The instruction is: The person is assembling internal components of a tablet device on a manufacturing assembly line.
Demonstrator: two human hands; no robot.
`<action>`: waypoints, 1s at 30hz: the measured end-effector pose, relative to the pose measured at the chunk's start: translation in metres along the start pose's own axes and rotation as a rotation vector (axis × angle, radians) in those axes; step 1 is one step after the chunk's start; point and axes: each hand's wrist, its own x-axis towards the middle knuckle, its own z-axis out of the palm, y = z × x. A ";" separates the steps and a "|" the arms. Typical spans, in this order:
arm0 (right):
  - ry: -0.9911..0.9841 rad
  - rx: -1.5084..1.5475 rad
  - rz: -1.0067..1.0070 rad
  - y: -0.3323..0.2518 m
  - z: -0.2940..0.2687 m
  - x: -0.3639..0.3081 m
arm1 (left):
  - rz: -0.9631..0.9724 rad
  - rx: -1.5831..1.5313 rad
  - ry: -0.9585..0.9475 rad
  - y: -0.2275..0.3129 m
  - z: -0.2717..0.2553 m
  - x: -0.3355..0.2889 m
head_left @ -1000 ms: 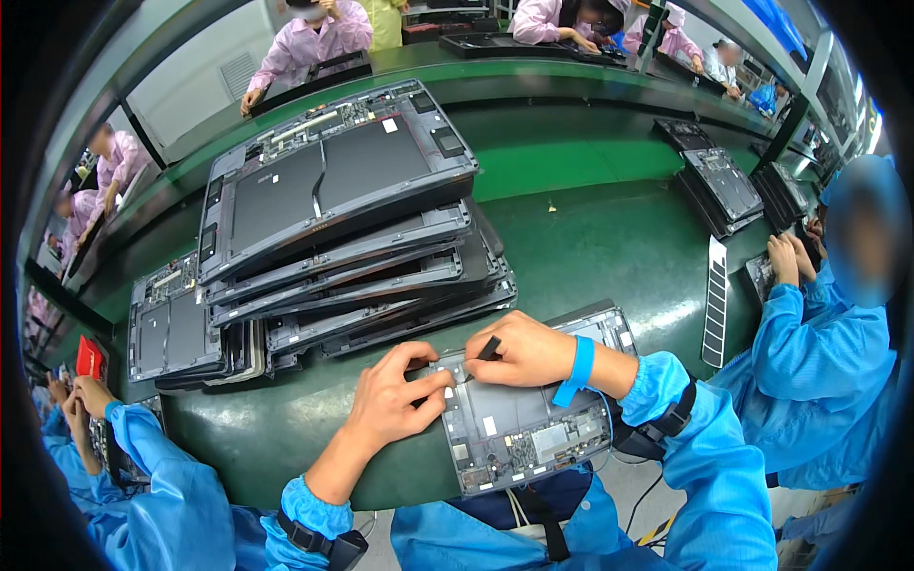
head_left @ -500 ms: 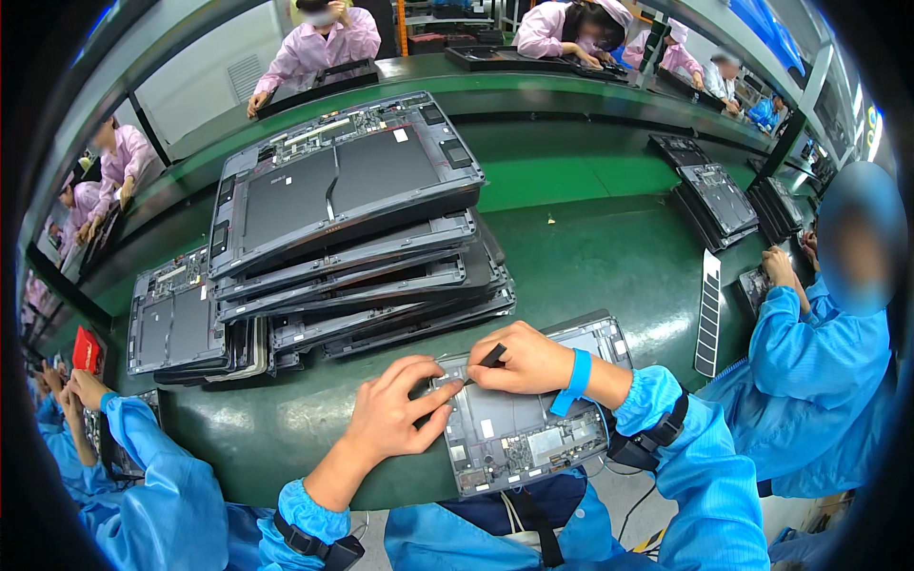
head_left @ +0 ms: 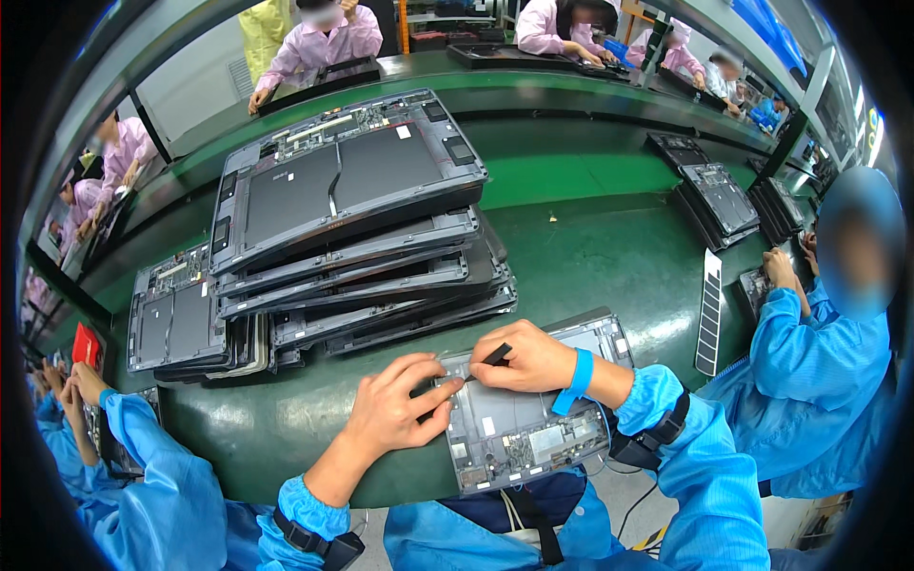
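Observation:
An opened grey laptop-like chassis (head_left: 514, 414) lies on the bench in front of me, its circuit board on the near side. My right hand (head_left: 528, 360) is closed in a pinch over its left part. A short black stick-like tool (head_left: 496, 355) pokes up from that grip; its tip is hidden. My left hand (head_left: 388, 407) rests at the chassis's left edge, thumb and fingers apart, the index fingertip close to the right hand's fingertips. Around my right wrist is a blue strap (head_left: 574, 383) with a cord.
A tall, uneven stack of similar chassis (head_left: 352, 190) stands ahead on the left, beside a lower stack (head_left: 171, 319). A strip of dark rectangular pieces (head_left: 708, 314) lies to the right. Farther right are more stacks (head_left: 719, 200) and a co-worker in blue (head_left: 809, 362).
Both hands keep almost the same place on the chassis. The view has shifted very slightly. A yellow garment now shows at the far back left.

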 end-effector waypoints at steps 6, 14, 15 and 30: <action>-0.023 0.001 0.028 -0.001 -0.001 -0.001 | -0.009 0.008 -0.002 0.000 0.001 0.000; -0.041 -0.032 -0.057 0.004 0.000 -0.001 | 0.017 0.048 -0.005 0.002 -0.001 0.002; -0.043 -0.034 -0.076 0.004 0.000 -0.002 | 0.019 0.041 -0.004 0.002 0.000 0.001; -0.064 0.013 0.003 0.001 -0.007 -0.001 | -0.039 -0.033 0.033 -0.001 0.002 0.001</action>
